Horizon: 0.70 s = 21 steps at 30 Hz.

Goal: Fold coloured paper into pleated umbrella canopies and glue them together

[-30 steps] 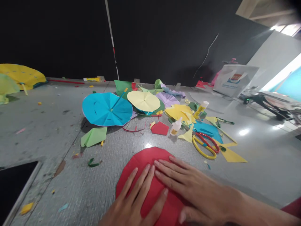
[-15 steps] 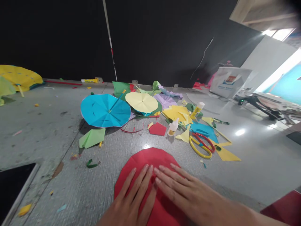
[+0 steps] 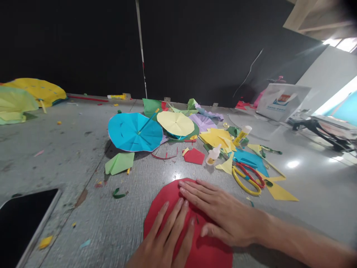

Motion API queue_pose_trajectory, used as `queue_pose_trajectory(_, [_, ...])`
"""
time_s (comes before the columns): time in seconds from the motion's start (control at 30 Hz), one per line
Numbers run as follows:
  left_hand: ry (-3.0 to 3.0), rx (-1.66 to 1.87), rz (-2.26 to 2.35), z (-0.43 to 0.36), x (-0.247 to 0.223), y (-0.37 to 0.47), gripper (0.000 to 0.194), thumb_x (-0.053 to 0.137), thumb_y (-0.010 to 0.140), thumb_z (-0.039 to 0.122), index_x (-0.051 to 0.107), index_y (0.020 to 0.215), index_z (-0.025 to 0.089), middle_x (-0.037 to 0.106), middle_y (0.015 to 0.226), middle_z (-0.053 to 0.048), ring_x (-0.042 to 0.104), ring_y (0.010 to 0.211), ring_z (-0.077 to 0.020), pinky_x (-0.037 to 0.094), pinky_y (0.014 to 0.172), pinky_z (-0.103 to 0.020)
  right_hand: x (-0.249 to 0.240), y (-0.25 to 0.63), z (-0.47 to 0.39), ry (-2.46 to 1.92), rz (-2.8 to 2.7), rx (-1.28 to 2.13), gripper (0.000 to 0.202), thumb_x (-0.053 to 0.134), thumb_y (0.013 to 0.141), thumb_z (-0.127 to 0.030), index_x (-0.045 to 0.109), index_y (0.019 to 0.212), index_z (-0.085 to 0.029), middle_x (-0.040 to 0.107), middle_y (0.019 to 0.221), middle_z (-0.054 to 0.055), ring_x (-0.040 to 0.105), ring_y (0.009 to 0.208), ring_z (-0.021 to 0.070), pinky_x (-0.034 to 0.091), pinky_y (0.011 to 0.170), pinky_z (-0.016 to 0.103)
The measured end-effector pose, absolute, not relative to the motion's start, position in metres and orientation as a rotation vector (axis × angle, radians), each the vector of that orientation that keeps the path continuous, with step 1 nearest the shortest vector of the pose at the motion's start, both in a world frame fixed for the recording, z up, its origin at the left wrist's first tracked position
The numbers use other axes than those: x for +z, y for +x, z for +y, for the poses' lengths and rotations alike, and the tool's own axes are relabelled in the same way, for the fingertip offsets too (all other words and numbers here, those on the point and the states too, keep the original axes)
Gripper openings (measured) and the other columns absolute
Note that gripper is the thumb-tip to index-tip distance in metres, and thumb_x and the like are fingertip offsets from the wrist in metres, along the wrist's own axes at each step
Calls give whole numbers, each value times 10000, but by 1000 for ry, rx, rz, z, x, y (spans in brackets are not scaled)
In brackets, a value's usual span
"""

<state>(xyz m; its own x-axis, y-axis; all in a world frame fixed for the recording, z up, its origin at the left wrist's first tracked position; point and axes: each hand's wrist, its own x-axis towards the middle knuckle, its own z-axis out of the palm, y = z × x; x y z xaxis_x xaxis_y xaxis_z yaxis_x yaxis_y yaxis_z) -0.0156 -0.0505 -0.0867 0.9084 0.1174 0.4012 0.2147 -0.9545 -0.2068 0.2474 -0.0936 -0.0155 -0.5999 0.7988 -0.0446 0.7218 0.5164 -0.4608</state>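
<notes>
A round sheet of red paper (image 3: pixel 209 257) lies flat on the grey table in front of me, its lower part cut off by the frame. My left hand (image 3: pixel 167 236) rests on its left side, fingers stretched out and slightly apart. Across the upper right part lies my right hand (image 3: pixel 220 210), palm down, fingers extended and thumb held away. Between the two hands a small dark mark or slit shows near the paper's middle. Beyond the red paper are a red paper scrap (image 3: pixel 194 156), a small white glue bottle (image 3: pixel 213 155) and red-and-yellow-handled scissors (image 3: pixel 248 178).
Behind stand a blue paper umbrella (image 3: pixel 134 130), a cream paper disc (image 3: pixel 175 123) and a purple one (image 3: pixel 203 123). A glue stick (image 3: pixel 242 136) sits among yellow scraps. At left are a black-screened device (image 3: pixel 25 223) and a yellow paper umbrella (image 3: pixel 41 91). A white bag (image 3: pixel 281 102) stands at the back right.
My right hand has slid up toward the paper's far edge, its thumb now spread away. My left hand stays on the paper. The whole view has shifted slightly, moving things rightward.
</notes>
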Motion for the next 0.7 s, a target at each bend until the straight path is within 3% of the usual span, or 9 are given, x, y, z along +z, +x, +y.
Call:
queue_pose_trajectory(0.13, [-2744, -652, -229, -48, -81, -9, 459, 402, 1052, 243, 479, 1483, 103, 636, 1439, -163, 411, 1499, -336, 14, 1287, -566, -14, 247, -93, -1346, -2608, 629, 798, 409, 1084, -575, 33, 1673, -191, 129, 1731, 104, 111, 1603, 228, 70, 1320, 479])
queue_pose_trajectory(0.27, [-2692, -662, -49, -45, -77, -4, 387, 375, 1082, 206, 547, 1426, 157, 662, 1431, -67, 559, 1368, -238, 306, 1209, -377, -12, 248, -93, -1351, -2629, 614, 804, 428, 1081, -566, 36, 1671, -185, 105, 1733, 108, 99, 1603, 230, 64, 1321, 473])
queue_pose_trajectory(0.37, [-2656, -701, 118, -43, -81, -2, 363, 376, 1093, 159, 591, 1383, 193, 657, 1446, -1, 578, 1324, -181, 426, 1094, -300, -11, 251, -94, -1350, -2648, 618, 783, 413, 1091, -549, 32, 1671, -187, 87, 1735, 104, 91, 1605, 229, 58, 1319, 479])
queue_pose_trajectory(0.57, [-2658, -739, 160, -40, -102, 5, 361, 458, 1088, 175, 589, 1424, 162, 673, 1422, 1, 594, 1253, -182, 463, 1013, -297, 2, 240, -91, -1236, -2621, 744, 795, 424, 1079, -565, 57, 1673, -184, 60, 1739, 96, 49, 1606, 248, 57, 1313, 479])
queue_pose_trajectory(0.7, [-2748, -790, 116, -44, -110, 7, 337, 450, 1096, 211, 645, 1361, 136, 736, 1290, -13, 611, 1166, -192, 482, 918, -297, 6, 226, -72, -777, -2673, 1044, 737, 374, 1094, -545, 161, 1664, -132, 237, 1702, 146, 158, 1593, 231, 122, 1307, 438])
